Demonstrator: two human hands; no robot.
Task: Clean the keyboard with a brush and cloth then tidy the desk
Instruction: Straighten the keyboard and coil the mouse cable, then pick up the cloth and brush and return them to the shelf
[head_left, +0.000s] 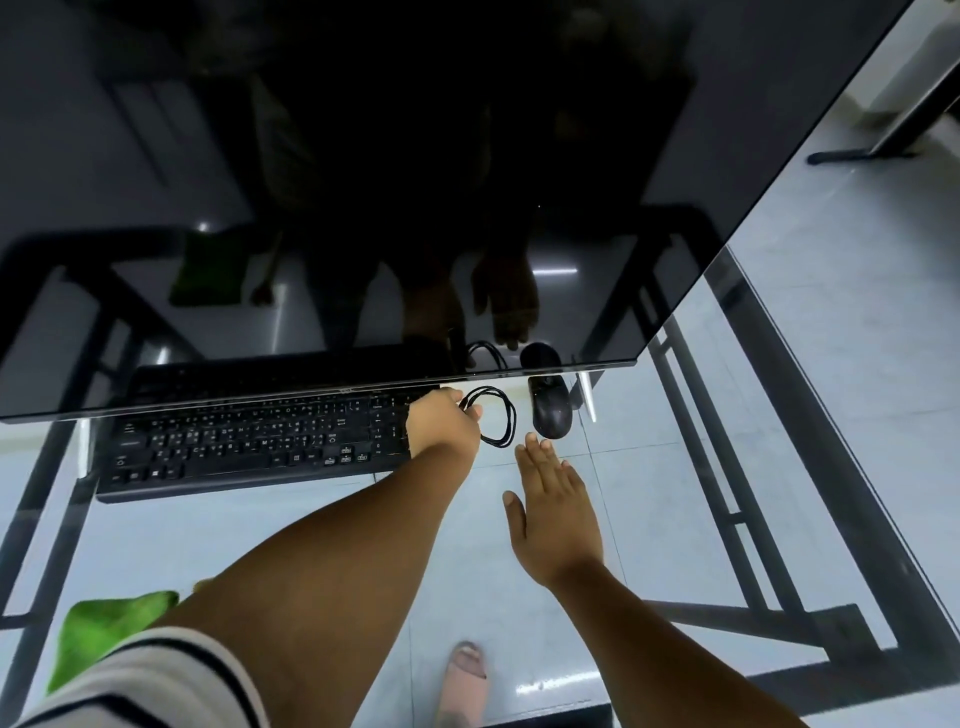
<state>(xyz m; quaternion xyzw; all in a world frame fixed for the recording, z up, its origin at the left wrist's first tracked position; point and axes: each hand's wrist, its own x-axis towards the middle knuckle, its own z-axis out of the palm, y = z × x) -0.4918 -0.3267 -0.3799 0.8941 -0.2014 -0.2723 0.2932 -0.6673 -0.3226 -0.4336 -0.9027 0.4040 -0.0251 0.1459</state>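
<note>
My left hand (441, 421) has its grip curled around the coiled black cable (498, 421), just right of the keyboard (249, 441) on the glass desk (675, 415). My right hand (553, 512) hovers flat, fingers straight, holding nothing, near the mouse (550, 413). The green cloth (104, 629) lies at the desk's near left.

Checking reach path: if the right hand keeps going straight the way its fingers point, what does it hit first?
Most likely the black mouse: the right hand lies flat and open, fingers aimed at it just short of its near end. The coiled cable sits slightly left; depth is uncertain.
</note>
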